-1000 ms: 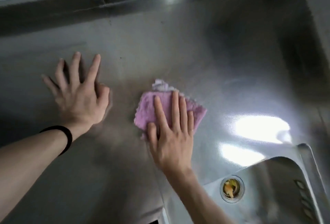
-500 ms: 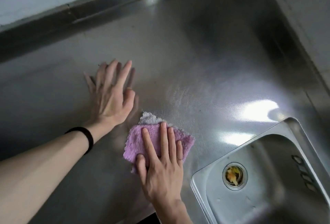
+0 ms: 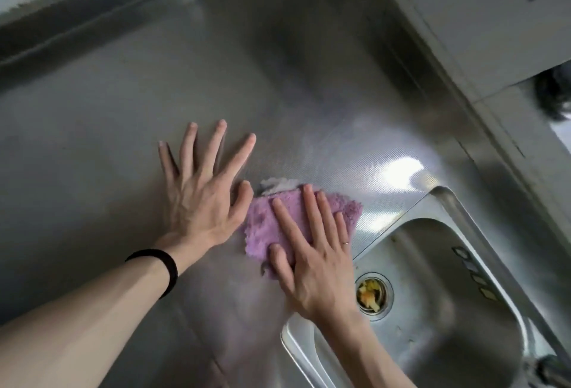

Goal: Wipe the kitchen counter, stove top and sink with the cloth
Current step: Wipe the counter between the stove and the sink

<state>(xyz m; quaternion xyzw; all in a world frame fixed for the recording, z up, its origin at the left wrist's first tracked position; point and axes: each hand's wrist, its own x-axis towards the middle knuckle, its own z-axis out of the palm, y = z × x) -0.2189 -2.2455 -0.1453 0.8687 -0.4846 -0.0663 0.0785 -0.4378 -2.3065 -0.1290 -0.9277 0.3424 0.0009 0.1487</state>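
Steel counter (image 3: 123, 140) carries the purple cloth (image 3: 272, 224) just beside the sink (image 3: 432, 264), pressed under the flat, straight-fingered right hand (image 3: 312, 264), the left hand (image 3: 200, 199) spread flat alongside; an overlong stroke could drag it onto the food scraps (image 3: 370, 293).

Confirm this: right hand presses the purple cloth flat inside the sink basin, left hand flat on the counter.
Wrong on one count: the head view shows the right hand pressing the purple cloth flat on the counter beside the sink, not inside it.
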